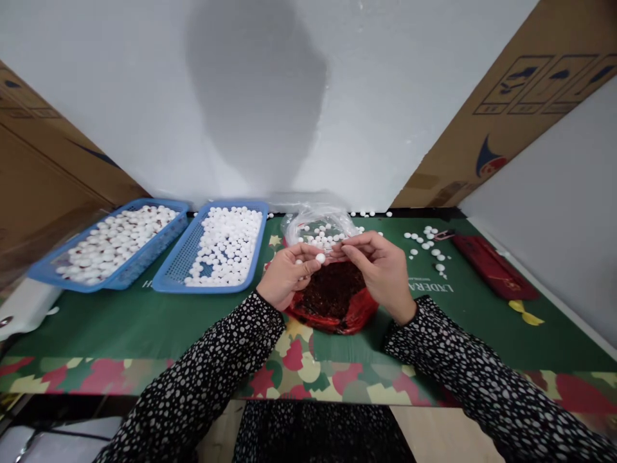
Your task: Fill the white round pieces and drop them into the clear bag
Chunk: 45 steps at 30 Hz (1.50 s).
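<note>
Speckled sleeves (193, 379) | white ball (320, 258) pinched at left grip (284, 276) thumb-tip | right grip (385, 273): cannot tell

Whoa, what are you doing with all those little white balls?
A person is working with both hands over a green table. The left hand pinches a little white ball, and the right hand is close beside it; whether it grips anything is hard to tell. Just below sits a red bag with dark brown stuff in it, and behind that a clear bag holding more white balls. Two blue baskets of balls stand off to the left.
</note>
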### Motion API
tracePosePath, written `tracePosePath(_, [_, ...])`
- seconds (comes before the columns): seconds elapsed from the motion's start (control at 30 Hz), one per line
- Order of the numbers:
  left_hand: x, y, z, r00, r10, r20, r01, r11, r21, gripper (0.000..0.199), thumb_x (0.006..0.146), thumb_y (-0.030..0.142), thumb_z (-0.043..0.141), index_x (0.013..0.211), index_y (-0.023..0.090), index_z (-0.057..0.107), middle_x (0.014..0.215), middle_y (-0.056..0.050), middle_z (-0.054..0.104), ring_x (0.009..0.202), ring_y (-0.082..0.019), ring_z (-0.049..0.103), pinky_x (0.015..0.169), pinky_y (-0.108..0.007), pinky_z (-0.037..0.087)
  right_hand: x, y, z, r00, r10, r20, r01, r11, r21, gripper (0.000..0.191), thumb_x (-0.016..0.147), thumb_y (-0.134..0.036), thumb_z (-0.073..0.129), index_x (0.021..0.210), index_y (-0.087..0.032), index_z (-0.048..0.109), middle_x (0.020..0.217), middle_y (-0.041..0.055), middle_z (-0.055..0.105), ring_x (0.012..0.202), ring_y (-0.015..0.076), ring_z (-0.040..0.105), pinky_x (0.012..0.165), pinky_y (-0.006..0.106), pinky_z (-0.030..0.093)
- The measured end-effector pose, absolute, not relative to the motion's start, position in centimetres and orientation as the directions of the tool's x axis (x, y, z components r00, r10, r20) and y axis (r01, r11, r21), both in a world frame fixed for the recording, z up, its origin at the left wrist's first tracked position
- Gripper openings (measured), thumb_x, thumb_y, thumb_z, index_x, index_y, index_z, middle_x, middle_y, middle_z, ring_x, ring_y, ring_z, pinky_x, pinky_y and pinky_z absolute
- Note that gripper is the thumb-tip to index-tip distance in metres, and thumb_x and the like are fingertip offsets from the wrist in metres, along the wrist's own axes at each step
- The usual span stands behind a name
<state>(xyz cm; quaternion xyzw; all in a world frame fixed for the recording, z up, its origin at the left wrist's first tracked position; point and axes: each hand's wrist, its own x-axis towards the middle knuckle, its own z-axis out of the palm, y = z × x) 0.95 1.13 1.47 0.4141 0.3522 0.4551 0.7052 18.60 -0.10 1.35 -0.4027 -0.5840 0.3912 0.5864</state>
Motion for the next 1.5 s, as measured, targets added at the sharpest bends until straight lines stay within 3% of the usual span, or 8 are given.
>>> tracePosePath(0.27, [1.4, 0.7, 1.4, 0.388, 0.915, -0.113, -0.348, 0.259, 0.901, 0.036, 0.06, 0.026, 0.086, 0.071, 0.015, 0.054, 0.064, 0.004, 0.059, 0.036, 0.002, 0.024, 0.033, -0.013, 0.011, 18.0, -0.8, 1.5, -0.03, 0.796, 0.605, 0.339, 0.577, -0.743, 0.005, 0.086, -0.024, 0.067, 0.084, -0.023, 0.071, 0.082, 0.0007, 0.073, 0.075, 0.0148, 0.067, 0.073, 0.032, 0.056])
tracePosePath(0.67, [1.3, 0.7, 1.5, 0.338, 0.932, -0.132, -0.354, 0.256, 0.899, 0.042, 0.056, 0.029, 0.087, 0.067, 0.015, 0.049, 0.057, 0.006, 0.055, 0.034, 0.003, 0.023, 0.032, -0.012, 0.012, 18.5, -0.4, 1.2, -0.203, 0.732, 0.65, 0.271, 0.68, -0.681, 0.019, 0.089, -0.016, 0.063, 0.099, -0.028, 0.074, 0.094, 0.0, 0.075, 0.088, 0.0161, 0.068, 0.084, 0.036, 0.054])
tracePosePath(0.9, [1.4, 0.8, 0.8, 0.287, 0.947, -0.145, -0.353, 0.245, 0.903, 0.042, 0.055, 0.031, 0.088, 0.065, 0.015, 0.05, 0.051, 0.009, 0.046, 0.034, 0.002, 0.023, 0.033, -0.013, 0.012, 18.2, -0.3, 0.7, -0.233, 0.768, 0.597, 0.23, 0.64, -0.733, 0.017, 0.091, -0.017, 0.06, 0.096, -0.027, 0.073, 0.096, 0.0015, 0.073, 0.092, 0.0167, 0.067, 0.085, 0.037, 0.054])
tracePosePath(1.03, [1.4, 0.9, 0.6, 0.282, 0.947, -0.156, -0.322, 0.246, 0.914, 0.043, 0.053, 0.034, 0.089, 0.065, 0.014, 0.054, 0.05, 0.007, 0.048, 0.034, 0.002, 0.024, 0.033, -0.014, 0.011, 18.0, -0.4, 0.7, -0.215, 0.763, 0.61, 0.231, 0.646, -0.727, 0.01, 0.084, -0.022, 0.071, 0.093, -0.025, 0.071, 0.092, 0.0021, 0.071, 0.089, 0.0177, 0.066, 0.082, 0.036, 0.054])
tracePosePath(1.17, [1.2, 0.9, 1.0, 0.316, 0.937, -0.148, -0.257, 0.234, 0.938, 0.047, 0.058, 0.052, 0.083, 0.074, 0.012, 0.063, 0.047, 0.006, 0.047, 0.035, -0.001, 0.03, 0.033, -0.014, 0.011, 18.0, -0.2, 1.3, -0.145, 0.648, 0.748, 0.336, 0.743, -0.578, 0.012, 0.081, -0.023, 0.074, 0.091, -0.024, 0.068, 0.086, 0.0024, 0.069, 0.083, 0.018, 0.065, 0.075, 0.035, 0.055])
tracePosePath(1.27, [0.9, 1.1, 1.5, 0.234, 0.963, -0.132, -0.225, 0.186, 0.957, 0.053, 0.072, 0.065, 0.064, 0.057, 0.015, 0.053, 0.039, 0.005, 0.04, 0.032, -0.004, 0.033, 0.031, -0.015, 0.011, 18.3, 1.3, 1.9, -0.145, 0.494, 0.857, 0.473, 0.796, -0.378, 0.017, 0.084, -0.02, 0.07, 0.1, -0.024, 0.067, 0.094, 0.0049, 0.071, 0.09, 0.0202, 0.066, 0.08, 0.038, 0.054])
tracePosePath(1.37, [0.5, 1.4, 2.0, 0.206, 0.963, -0.172, -0.278, 0.226, 0.934, 0.056, 0.083, 0.059, 0.053, 0.048, 0.019, 0.035, 0.038, 0.007, 0.027, 0.029, -0.004, 0.028, 0.03, -0.016, 0.009, 18.7, 2.9, 1.9, -0.253, 0.553, 0.794, 0.625, 0.72, -0.302, 0.02, 0.09, -0.018, 0.062, 0.108, -0.023, 0.066, 0.11, 0.0089, 0.07, 0.105, 0.0244, 0.063, 0.09, 0.043, 0.05])
tracePosePath(1.5, [0.2, 1.5, 2.5, 0.347, 0.879, -0.327, -0.387, 0.452, 0.804, 0.03, 0.085, 0.036, 0.05, 0.061, 0.018, 0.044, 0.05, 0.004, 0.036, 0.037, -0.006, 0.035, 0.029, -0.013, 0.009, 18.7, 2.9, 0.7, -0.532, 0.705, 0.468, 0.652, 0.694, -0.305, 0.011, 0.09, -0.018, 0.06, 0.096, -0.021, 0.069, 0.09, 0.0063, 0.071, 0.087, 0.0219, 0.066, 0.079, 0.037, 0.051])
